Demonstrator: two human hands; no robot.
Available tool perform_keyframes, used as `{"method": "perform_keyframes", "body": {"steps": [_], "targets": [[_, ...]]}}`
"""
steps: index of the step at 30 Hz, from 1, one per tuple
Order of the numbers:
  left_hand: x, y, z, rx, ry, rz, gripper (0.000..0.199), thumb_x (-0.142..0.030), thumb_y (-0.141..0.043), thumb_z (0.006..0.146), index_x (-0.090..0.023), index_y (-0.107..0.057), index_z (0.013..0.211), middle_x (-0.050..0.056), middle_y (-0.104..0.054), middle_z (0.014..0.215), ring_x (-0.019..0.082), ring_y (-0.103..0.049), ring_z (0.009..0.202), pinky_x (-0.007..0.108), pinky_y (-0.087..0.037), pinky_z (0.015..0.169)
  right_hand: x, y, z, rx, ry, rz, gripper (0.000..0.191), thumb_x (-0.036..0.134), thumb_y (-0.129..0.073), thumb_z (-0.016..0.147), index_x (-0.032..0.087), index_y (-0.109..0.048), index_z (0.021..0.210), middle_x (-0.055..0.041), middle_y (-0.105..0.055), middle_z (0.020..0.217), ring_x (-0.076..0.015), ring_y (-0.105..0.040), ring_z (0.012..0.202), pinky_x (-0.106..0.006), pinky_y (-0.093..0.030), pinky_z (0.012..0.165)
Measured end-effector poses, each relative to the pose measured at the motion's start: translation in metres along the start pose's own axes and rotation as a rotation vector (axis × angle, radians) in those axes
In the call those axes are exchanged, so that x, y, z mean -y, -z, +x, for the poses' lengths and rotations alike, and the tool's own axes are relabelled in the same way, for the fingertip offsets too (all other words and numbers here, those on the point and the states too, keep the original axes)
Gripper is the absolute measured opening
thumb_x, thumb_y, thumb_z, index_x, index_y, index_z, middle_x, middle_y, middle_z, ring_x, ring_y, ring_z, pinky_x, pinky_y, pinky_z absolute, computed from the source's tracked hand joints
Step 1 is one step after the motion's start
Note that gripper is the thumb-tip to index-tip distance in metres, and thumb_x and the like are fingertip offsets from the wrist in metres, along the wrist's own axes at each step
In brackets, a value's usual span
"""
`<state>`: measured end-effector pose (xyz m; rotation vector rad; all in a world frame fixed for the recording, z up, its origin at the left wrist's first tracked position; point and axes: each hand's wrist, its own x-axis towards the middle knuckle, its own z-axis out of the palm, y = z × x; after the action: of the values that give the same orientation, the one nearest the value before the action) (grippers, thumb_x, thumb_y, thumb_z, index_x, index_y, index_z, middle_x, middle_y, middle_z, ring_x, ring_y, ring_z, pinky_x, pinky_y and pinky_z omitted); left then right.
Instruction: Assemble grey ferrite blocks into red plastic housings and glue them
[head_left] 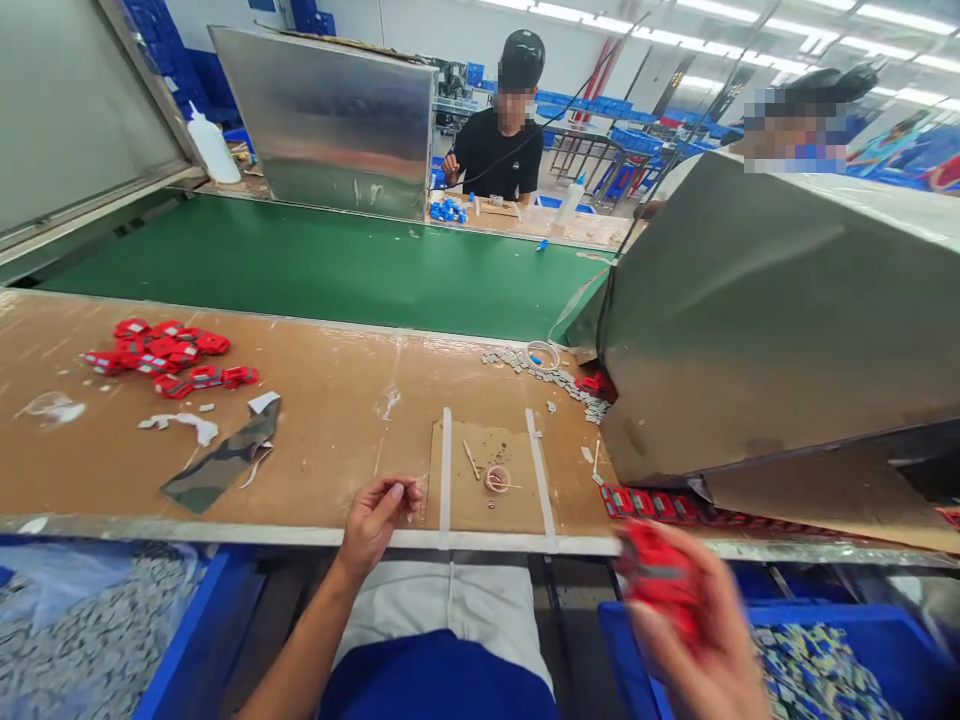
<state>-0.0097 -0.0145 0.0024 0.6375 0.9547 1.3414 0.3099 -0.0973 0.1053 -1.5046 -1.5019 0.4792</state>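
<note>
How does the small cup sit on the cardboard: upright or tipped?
Upright: the cup stands on the cardboard, its round open rim facing up.

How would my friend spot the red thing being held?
Find the long brown tabletop and follow its near edge rightward. There, the person's right hand holds a blurred, chunky red-and-grey piece. Unlike the red pieces lying on the tabletop, it's gripped in the hand.

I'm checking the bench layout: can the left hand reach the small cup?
Likely yes: the left hand is near the small cup, with only flat cardboard and a tape strip visibly between.
</note>
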Motion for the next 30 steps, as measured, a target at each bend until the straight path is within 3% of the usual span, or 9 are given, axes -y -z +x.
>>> {"method": "perform_keyframes", "body": {"steps": [3,6,10,13,16,19,22,26,30], "targets": [[-0.02,0.025,-0.01,-0.11,-0.069,-0.032,0.041,-0.054,-0.096,0.068,-0.02,-0.083,0.087,0.003,-0.079,0.077,0.013,-0.069,0.067,0.022,-0.054,0.062,0.045,-0.127,0.038,0.214,0.263,-0.013,0.04,0.032,-0.068,0.091,0.027,-0.063,0.131,-0.0102,-0.07,0.122,-0.0318,-0.061,0.119,-0.049,-0.049,0.107],[-0.035,0.051,-0.024,-0.236,-0.151,-0.028,0.04,-0.051,-0.098,0.066,-0.019,-0.084,0.086,0.004,-0.079,0.076,0.014,-0.07,0.068,0.022,-0.054,0.063,0.062,-0.234,0.068,0.324,0.304,-0.149,0.042,0.029,-0.072,0.085,0.021,-0.068,0.126,-0.0116,-0.071,0.12,-0.0363,-0.055,0.122,-0.057,-0.043,0.114],[-0.038,0.073,-0.044,-0.257,-0.173,-0.038,0.037,-0.05,-0.096,0.071,-0.019,-0.084,0.086,0.005,-0.079,0.075,0.016,-0.071,0.07,0.024,-0.055,0.065,0.057,-0.302,0.077,0.47,0.221,-0.368,0.042,0.027,-0.068,0.091,0.023,-0.069,0.133,-0.0129,-0.07,0.131,-0.0496,-0.038,0.144,-0.067,-0.041,0.109],[-0.035,0.077,-0.048,-0.201,-0.139,0.001,0.038,-0.052,-0.093,0.074,-0.017,-0.083,0.086,0.007,-0.079,0.075,0.017,-0.071,0.069,0.027,-0.056,0.067,0.052,-0.312,0.08,0.462,0.247,-0.411,0.037,0.025,-0.064,0.095,0.027,-0.07,0.131,-0.0103,-0.072,0.133,-0.0497,-0.035,0.149,-0.08,-0.023,0.115],[-0.036,0.073,-0.038,-0.157,-0.136,0.112,0.041,-0.056,-0.088,0.079,-0.017,-0.083,0.089,0.008,-0.079,0.078,0.019,-0.072,0.073,0.029,-0.058,0.071,0.055,-0.308,0.088,0.45,0.256,-0.327,0.036,0.018,-0.066,0.092,0.027,-0.072,0.126,-0.0089,-0.073,0.133,-0.0442,-0.044,0.144,-0.081,-0.011,0.119],[-0.041,0.065,-0.021,-0.182,-0.206,0.288,0.04,-0.056,-0.078,0.09,-0.017,-0.081,0.095,0.008,-0.08,0.084,0.02,-0.074,0.079,0.031,-0.059,0.075,0.064,-0.29,0.094,0.46,0.211,-0.003,0.036,0.018,-0.067,0.089,0.026,-0.071,0.124,-0.0101,-0.072,0.132,-0.0368,-0.057,0.132,-0.067,-0.032,0.119],[-0.046,0.051,-0.01,-0.184,-0.367,0.48,0.032,-0.046,-0.07,0.098,-0.019,-0.078,0.112,0.01,-0.08,0.104,0.021,-0.074,0.091,0.032,-0.059,0.083,0.071,-0.257,0.09,0.604,0.019,0.558,0.038,0.031,-0.072,0.092,0.028,-0.066,0.129,-0.0086,-0.073,0.125,-0.0271,-0.068,0.116,-0.046,-0.053,0.105],[-0.054,0.019,-0.005,0.039,-0.65,0.682,0.054,-0.033,-0.075,0.097,-0.027,-0.059,0.148,0.015,-0.064,0.148,0.028,-0.062,0.133,0.042,-0.052,0.109,0.065,-0.21,0.072,0.736,-0.335,1.065,0.04,0.044,-0.084,0.087,0.034,-0.067,0.122,-0.0027,-0.073,0.127,-0.0201,-0.071,0.112,-0.033,-0.057,0.098],[-0.053,-0.014,0.003,0.261,-0.749,0.747,0.043,-0.028,-0.075,0.097,-0.027,-0.064,0.139,0.012,-0.075,0.13,0.027,-0.065,0.128,0.044,-0.051,0.112,0.046,-0.184,0.049,0.702,-0.543,1.164,0.046,0.058,-0.084,0.085,0.032,-0.068,0.119,-0.0039,-0.077,0.114,-0.0202,-0.074,0.099,-0.031,-0.06,0.087]]}}
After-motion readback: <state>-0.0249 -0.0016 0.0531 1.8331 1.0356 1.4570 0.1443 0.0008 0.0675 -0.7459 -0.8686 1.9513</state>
